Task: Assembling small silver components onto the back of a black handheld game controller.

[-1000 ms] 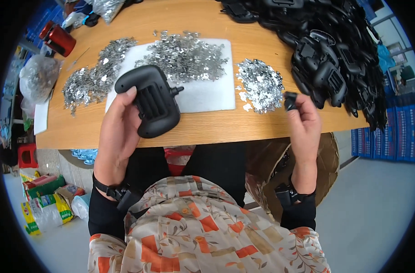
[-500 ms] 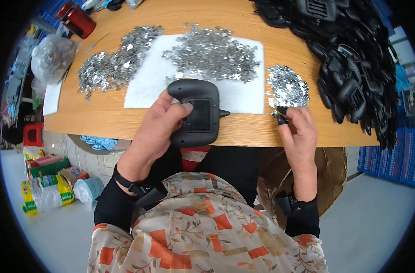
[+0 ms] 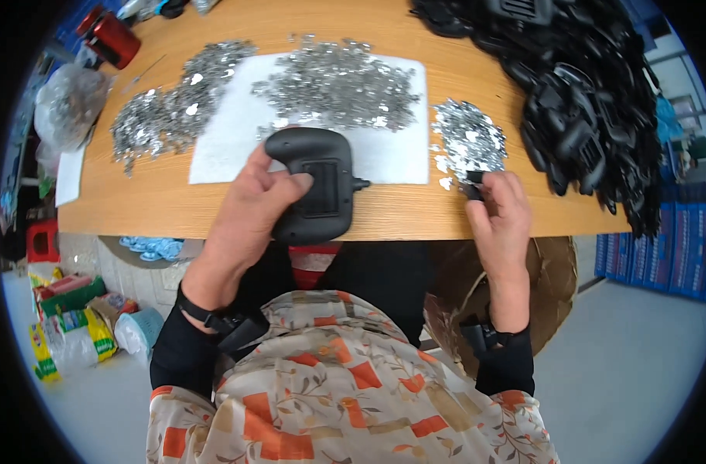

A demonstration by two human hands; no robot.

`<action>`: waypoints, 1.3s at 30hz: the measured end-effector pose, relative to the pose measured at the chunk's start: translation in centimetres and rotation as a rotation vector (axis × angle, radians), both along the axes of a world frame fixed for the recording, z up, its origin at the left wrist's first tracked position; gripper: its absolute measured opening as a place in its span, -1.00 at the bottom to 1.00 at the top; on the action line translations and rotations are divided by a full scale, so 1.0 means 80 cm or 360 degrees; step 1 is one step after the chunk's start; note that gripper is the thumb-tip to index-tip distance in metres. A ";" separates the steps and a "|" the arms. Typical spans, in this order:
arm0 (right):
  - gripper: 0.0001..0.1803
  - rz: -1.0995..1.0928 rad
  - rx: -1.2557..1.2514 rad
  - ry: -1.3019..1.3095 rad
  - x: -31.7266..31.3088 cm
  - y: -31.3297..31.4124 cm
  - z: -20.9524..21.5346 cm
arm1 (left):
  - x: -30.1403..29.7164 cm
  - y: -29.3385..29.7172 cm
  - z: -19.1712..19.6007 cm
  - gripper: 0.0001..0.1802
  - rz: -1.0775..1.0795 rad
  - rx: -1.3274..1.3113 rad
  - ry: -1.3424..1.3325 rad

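Note:
My left hand (image 3: 248,205) grips a black game controller (image 3: 320,189) by its left side, thumb on the face with the recessed rectangular compartment. A short stub points right from the controller, which I hold above the table's front edge. My right hand (image 3: 504,213) is at the front of a small pile of shiny metal pieces (image 3: 467,135), with black covers on thumb and forefinger. Those two fingertips are drawn nearly together. Whether a piece is between them is too small to make out. A few loose silvery pieces (image 3: 444,174) lie just left of them.
A white sheet (image 3: 221,158) carries a wide heap of metal pieces (image 3: 341,85); another heap (image 3: 179,100) lies to its left. Black controllers (image 3: 573,124) are piled high at the right. A red jar (image 3: 109,37) stands far left. Below the table is a brown-lined bin (image 3: 550,294).
The whole view has shifted slightly left and up. My right hand has moved a little rightward relative to the small pile. The controller stays in my left hand.

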State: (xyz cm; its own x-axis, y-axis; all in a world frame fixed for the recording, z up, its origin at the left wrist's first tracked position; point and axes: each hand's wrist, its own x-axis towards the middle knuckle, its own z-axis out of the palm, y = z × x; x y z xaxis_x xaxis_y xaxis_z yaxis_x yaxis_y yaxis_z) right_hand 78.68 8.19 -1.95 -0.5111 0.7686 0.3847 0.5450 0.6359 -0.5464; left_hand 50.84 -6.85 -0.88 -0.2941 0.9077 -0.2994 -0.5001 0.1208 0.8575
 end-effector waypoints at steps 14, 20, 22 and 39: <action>-0.68 0.0256 0.0184 -0.0322 0.010 -0.021 -0.002 | 0.005 0.001 -0.008 -0.25 0.0006 0.0043 0.0087; -0.70 0.0161 0.0025 -0.0198 0.005 -0.012 -0.006 | 0.004 0.002 -0.007 -0.26 -0.0002 0.0045 0.0074; -0.71 0.0190 -0.0010 -0.0209 -0.001 -0.010 0.000 | 0.005 0.001 -0.006 -0.26 0.0018 0.0028 0.0082; -0.61 0.0399 0.0036 -0.0367 0.009 -0.028 0.019 | 0.005 0.001 -0.003 -0.28 0.0026 0.0009 0.0101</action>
State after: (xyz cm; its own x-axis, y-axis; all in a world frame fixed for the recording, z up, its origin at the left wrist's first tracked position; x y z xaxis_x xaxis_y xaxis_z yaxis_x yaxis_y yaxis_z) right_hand 79.37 5.95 -0.46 -0.7586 0.6006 0.2525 0.4776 0.7762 -0.4115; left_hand 51.26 -6.77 -1.09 -0.3271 0.9043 -0.2745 -0.4467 0.1080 0.8881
